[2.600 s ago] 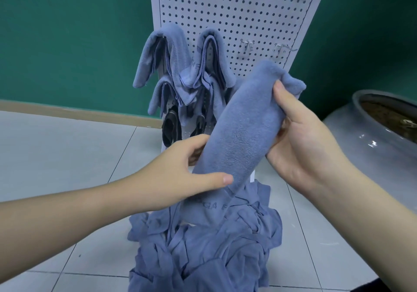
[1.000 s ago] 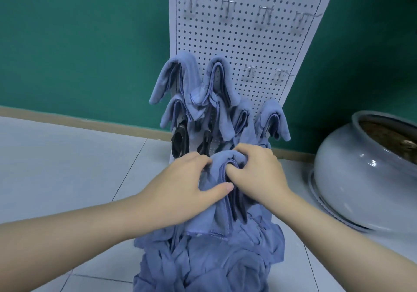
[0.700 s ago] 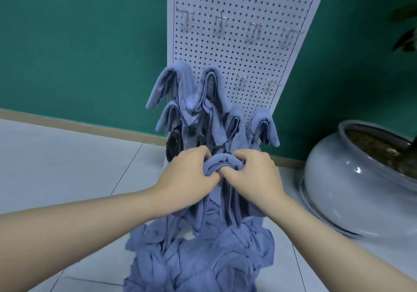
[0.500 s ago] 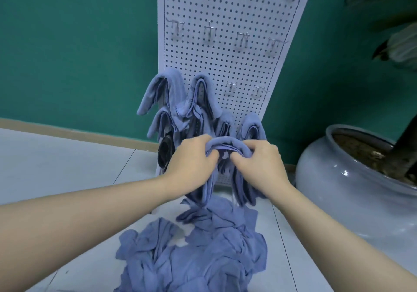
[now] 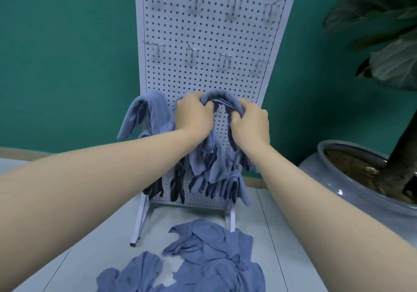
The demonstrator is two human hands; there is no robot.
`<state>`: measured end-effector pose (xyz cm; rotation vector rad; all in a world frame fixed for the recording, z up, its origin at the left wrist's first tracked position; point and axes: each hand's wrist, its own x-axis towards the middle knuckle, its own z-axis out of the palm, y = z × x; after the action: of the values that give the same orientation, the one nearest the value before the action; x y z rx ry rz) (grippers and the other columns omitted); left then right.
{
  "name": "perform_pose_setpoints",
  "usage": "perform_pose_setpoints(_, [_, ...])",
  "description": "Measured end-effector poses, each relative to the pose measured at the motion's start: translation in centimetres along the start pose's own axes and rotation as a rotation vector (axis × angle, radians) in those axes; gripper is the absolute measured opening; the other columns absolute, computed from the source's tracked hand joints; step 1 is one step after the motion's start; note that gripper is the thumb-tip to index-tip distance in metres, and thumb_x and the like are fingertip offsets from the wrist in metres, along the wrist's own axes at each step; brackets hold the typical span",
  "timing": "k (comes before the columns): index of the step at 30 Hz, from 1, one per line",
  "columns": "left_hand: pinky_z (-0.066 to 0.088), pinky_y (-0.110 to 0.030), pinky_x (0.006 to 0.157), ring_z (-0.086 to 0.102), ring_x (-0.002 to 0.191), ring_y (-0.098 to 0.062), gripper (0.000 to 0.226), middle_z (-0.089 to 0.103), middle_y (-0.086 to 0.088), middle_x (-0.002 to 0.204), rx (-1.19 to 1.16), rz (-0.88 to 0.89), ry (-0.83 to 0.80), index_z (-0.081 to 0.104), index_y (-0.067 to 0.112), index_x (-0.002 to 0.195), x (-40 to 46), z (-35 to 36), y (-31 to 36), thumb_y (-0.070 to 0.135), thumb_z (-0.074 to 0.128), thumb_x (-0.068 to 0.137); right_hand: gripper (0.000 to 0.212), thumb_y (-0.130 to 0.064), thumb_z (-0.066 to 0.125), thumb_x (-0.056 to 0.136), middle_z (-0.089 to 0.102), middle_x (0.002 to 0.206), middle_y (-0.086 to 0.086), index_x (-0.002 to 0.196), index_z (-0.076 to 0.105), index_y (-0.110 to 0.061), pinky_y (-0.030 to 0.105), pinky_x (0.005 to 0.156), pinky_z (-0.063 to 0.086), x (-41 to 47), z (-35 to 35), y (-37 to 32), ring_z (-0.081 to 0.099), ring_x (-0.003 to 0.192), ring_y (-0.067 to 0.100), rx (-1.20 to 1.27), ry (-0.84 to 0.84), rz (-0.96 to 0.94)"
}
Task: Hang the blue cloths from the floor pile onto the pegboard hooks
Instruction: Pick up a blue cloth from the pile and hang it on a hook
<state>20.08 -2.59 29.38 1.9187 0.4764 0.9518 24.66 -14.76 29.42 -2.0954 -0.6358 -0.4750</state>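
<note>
Head view shows you have lifted the cloth [image 5: 220,96] off the floor pile [image 5: 203,260] to the pegboard [image 5: 209,32] (mid-height), left hand [image 5: 194,116] and right hand [image 5: 249,125] both gripping it, so hooking seems next.

wall [image 5: 67,54]: flat teal, 12 o'clock
floor [image 5: 94,242]: pale tiles, dark grout
planter [image 5: 361,190]: grey glazed, 3 o'clock, leafy plant [image 5: 388,50]

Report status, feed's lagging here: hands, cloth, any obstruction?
Both hands, left and right, grip folded blue cloth at pegboard. Not yet hooked. Nothing obstructing.
</note>
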Motion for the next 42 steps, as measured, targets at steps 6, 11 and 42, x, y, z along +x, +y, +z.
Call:
perform_pose_setpoints(6, [0.032,-0.021,0.049,0.045,0.057,-0.011,0.027,0.056,0.003,0.063,0.057,0.093,0.064,0.059,0.025,0.07,2.8,2.7,-2.2,0.016,0.056,0.096,0.028,-0.005,0.043,0.1,0.059,0.075,-0.002,0.097,0.068,-0.017,0.032,0.057,0.039,2.8,3.2,1.9,0.048,0.064,0.015,0.122,0.049,0.022])
perform_pose_setpoints(11, [0.047,-0.036,0.064,0.057,0.068,-0.019,0.02,0.065,-0.005,0.072,0.011,0.163,0.05,0.072,0.016,0.092,4.2,4.7,-6.0,0.012,0.054,0.098,0.032,-0.005,0.042,0.099,0.061,0.076,0.0,0.101,0.069,-0.023,0.037,0.059,0.044,4.8,6.5,4.1,0.051,0.066,0.022,0.14,0.073,0.038])
perform_pose_setpoints(42, [0.046,-0.034,0.073,0.055,0.082,-0.02,0.032,0.064,-0.017,0.111,0.21,-0.208,-0.717,0.048,0.012,0.134,0.4,4.0,-13.6,0.021,0.046,0.103,0.036,-0.03,0.036,0.111,0.067,0.099,0.0,0.14,0.056,-0.034,0.027,0.064,0.043,-2.1,7.5,8.7,0.057,0.073,0.015,0.146,-0.392,0.197])
